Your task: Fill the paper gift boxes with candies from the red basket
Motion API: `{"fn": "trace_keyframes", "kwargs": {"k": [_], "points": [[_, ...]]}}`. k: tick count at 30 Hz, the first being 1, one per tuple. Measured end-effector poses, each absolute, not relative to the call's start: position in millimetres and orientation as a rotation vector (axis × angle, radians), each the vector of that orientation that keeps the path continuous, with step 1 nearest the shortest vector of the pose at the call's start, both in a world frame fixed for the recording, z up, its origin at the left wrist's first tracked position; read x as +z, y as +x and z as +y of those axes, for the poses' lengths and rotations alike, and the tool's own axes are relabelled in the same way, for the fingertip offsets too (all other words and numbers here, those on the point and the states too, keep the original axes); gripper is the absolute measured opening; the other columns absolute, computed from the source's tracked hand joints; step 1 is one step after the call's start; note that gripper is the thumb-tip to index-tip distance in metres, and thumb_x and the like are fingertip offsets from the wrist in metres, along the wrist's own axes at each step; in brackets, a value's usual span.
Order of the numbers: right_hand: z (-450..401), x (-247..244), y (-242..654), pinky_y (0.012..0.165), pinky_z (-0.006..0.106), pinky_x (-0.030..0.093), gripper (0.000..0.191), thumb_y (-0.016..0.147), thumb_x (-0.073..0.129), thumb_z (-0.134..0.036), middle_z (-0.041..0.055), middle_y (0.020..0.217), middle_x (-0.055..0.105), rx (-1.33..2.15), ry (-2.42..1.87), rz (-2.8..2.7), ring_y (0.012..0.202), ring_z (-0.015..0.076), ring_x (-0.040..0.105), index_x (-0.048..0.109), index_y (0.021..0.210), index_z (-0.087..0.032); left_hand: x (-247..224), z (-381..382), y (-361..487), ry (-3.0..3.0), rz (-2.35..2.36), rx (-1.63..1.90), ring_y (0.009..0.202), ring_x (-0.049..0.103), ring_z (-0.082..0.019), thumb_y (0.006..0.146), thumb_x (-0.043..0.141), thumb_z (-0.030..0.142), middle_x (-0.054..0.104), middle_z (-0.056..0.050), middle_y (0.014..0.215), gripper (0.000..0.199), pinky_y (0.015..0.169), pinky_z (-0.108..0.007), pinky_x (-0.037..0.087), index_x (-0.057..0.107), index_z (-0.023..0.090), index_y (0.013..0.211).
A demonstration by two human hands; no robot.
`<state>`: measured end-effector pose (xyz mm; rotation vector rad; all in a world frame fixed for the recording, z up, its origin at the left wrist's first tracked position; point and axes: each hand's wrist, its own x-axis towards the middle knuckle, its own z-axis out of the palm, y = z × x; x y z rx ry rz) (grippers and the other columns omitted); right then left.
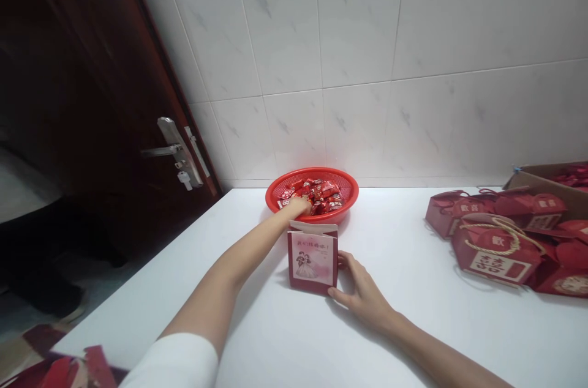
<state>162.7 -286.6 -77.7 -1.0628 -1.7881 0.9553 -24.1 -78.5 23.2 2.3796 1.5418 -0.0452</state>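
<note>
My left hand [299,207] reaches over the near rim of a red plastic basket [351,199] against the wall. Its fingers are down among red-wrapped candies [329,190] and hidden. In front of the basket a red candy box [313,259] stands upright on the white table, its front printed with a cartoon wedding couple and its top flaps unfastened. My right hand [361,290] grips the box at its right side, thumb at the lower front corner and fingers behind the edge.
Several filled red gift boxes [498,250], some with cord handles, lie on the table [404,241] at right, beside a cardboard carton [528,177]. Red cardboard pieces [78,369] are at lower left. A dark door [114,88] and a person's legs [41,253] appear at left.
</note>
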Motion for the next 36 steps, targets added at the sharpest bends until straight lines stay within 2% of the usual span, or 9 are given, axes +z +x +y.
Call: {"fn": "trace_keyframes", "kwargs": {"k": [3,5,7,10,14,18,22,31,36], "points": [[-286,-76,162,0.102,0.049,0.042,0.058,0.079,0.067,-0.033,0.013,0.132,0.06,0.967,-1.061,-1.772,0.12,0.0318,0.055,0.046,0.132,-0.022,36,-76,-31,2.244,1.628,-0.162,0.101,0.066,-0.025,0.086,0.073,0.031,0.069,-0.008,0.114,0.032,0.087,-0.04,0.056,0.068,0.019,0.115],[-285,-77,162,0.101,0.049,0.043,0.058,0.078,0.067,-0.032,0.0127,0.13,0.061,0.966,-1.061,-1.768,0.119,0.0316,0.055,0.046,0.131,-0.022,44,-76,-38,2.182,1.639,-0.12,0.095,0.068,-0.027,0.071,0.081,0.024,0.074,-0.006,0.103,0.039,0.082,-0.034,0.055,0.073,0.022,0.11],[-283,-78,163,0.101,0.049,0.043,0.058,0.077,0.067,-0.031,0.0127,0.129,0.062,0.967,-1.063,-1.765,0.118,0.0316,0.056,0.047,0.131,-0.022,53,-76,-47,2.146,1.612,0.019,0.092,0.069,-0.026,0.066,0.081,0.024,0.075,-0.004,0.105,0.05,0.077,-0.029,0.054,0.073,0.023,0.115],[-281,-80,163,0.101,0.049,0.042,0.059,0.077,0.068,-0.032,0.0129,0.13,0.061,0.982,-1.059,-1.751,0.118,0.032,0.056,0.048,0.132,-0.022,61,-77,-58,2.097,1.52,0.265,0.09,0.069,-0.022,0.071,0.077,0.031,0.073,-0.003,0.115,0.059,0.071,-0.025,0.054,0.067,0.023,0.128],[-281,-81,163,0.101,0.048,0.043,0.058,0.077,0.069,-0.032,0.0125,0.13,0.062,0.987,-1.047,-1.728,0.118,0.0323,0.056,0.05,0.131,-0.023,61,-72,-67,1.948,1.355,0.49,0.079,0.066,-0.017,0.074,0.076,0.036,0.071,-0.006,0.112,0.07,0.065,-0.026,0.056,0.056,0.023,0.14],[-281,-81,163,0.1,0.048,0.044,0.058,0.077,0.069,-0.031,0.0123,0.13,0.062,0.995,-1.055,-1.717,0.118,0.032,0.056,0.05,0.132,-0.023,56,-64,-72,1.702,1.143,0.704,0.078,0.066,-0.016,0.064,0.084,0.024,0.068,-0.006,0.108,0.072,0.068,-0.028,0.057,0.061,0.023,0.133],[-281,-82,163,0.102,0.049,0.043,0.059,0.078,0.068,-0.031,0.0128,0.132,0.06,1.012,-1.074,-1.723,0.12,0.0321,0.055,0.049,0.133,-0.023,52,-58,-74,1.663,1.11,0.698,0.076,0.068,-0.016,0.062,0.083,0.015,0.069,-0.006,0.109,0.074,0.069,-0.03,0.057,0.061,0.024,0.132],[-282,-80,164,0.105,0.05,0.042,0.061,0.081,0.067,-0.039,0.014,0.137,0.056,1.021,-1.053,-1.775,0.123,0.0321,0.053,0.045,0.136,-0.023,48,-65,-77,1.585,1.075,0.741,0.092,0.073,-0.023,0.082,0.074,0.029,0.076,-0.007,0.089,0.048,0.082,-0.034,0.056,0.062,0.019,0.128],[-284,-79,167,0.105,0.049,0.042,0.066,0.08,0.067,-0.042,0.0144,0.139,0.055,1.011,-0.973,-1.769,0.124,0.032,0.053,0.043,0.139,-0.023,49,-69,-84,1.532,1.063,0.869,0.092,0.072,-0.023,0.075,0.081,0.036,0.075,-0.009,0.108,0.038,0.08,-0.034,0.056,0.071,0.019,0.108]]}}
